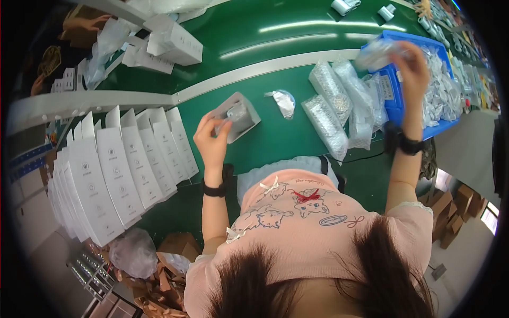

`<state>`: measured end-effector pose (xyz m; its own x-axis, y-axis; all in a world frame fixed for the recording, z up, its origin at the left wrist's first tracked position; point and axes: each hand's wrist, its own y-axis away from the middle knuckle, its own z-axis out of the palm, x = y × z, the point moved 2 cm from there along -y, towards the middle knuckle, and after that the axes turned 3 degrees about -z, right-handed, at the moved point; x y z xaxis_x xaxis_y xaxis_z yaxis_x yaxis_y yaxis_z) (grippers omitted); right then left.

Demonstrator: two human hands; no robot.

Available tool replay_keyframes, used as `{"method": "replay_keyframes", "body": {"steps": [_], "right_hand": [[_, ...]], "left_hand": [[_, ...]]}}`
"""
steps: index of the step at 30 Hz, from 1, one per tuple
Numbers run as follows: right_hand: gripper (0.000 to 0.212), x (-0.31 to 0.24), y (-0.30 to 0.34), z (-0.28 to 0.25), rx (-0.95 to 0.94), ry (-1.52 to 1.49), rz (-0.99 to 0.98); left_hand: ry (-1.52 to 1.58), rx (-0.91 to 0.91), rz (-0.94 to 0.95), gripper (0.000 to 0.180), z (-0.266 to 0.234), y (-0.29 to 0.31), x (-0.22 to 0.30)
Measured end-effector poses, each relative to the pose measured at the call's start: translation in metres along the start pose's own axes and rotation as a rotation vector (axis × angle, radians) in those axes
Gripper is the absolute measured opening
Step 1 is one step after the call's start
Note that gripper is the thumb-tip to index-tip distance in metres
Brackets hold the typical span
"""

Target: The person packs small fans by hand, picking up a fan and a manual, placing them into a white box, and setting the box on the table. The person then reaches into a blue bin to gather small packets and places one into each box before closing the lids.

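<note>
My left hand point(213, 139) pinches the near left edge of an open white box point(247, 125). A grey item point(233, 112) shows inside the box, too unclear to name. Over the blue bin point(393, 103), my right hand point(414, 69) is closed on a clear plastic packet point(373, 54); motion blurs the packet, and its contents cannot be made out. Between the hands, a small silvery-white packet point(284, 104) lies on the green table point(275, 139). Several bubble-wrapped parcels point(326, 127) rest beside the bin, on its left.
A row of white cartons point(114, 172) with raised flaps stands at the left. Several small white packets point(439, 87) fill the bin. Behind a pale rail point(249, 74) runs a green conveyor belt point(238, 32), with white boxes point(177, 45) at its left. Brown paper point(161, 283) lies below left.
</note>
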<state>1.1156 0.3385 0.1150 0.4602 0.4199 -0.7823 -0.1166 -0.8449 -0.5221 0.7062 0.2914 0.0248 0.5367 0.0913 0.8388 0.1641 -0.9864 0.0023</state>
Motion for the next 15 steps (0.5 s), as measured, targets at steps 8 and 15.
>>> {"method": "replay_keyframes", "body": {"steps": [8, 15], "right_hand": [[0.023, -0.057, 0.074, 0.218, -0.587, -0.138, -0.798], [0.029, -0.061, 0.091, 0.249, -0.928, 0.129, -0.857]], "left_hand": [[0.160, 0.018, -0.023, 0.014, 0.000, -0.011, -0.012], [0.214, -0.007, -0.067, 0.014, -0.012, -0.011, -0.026]]}}
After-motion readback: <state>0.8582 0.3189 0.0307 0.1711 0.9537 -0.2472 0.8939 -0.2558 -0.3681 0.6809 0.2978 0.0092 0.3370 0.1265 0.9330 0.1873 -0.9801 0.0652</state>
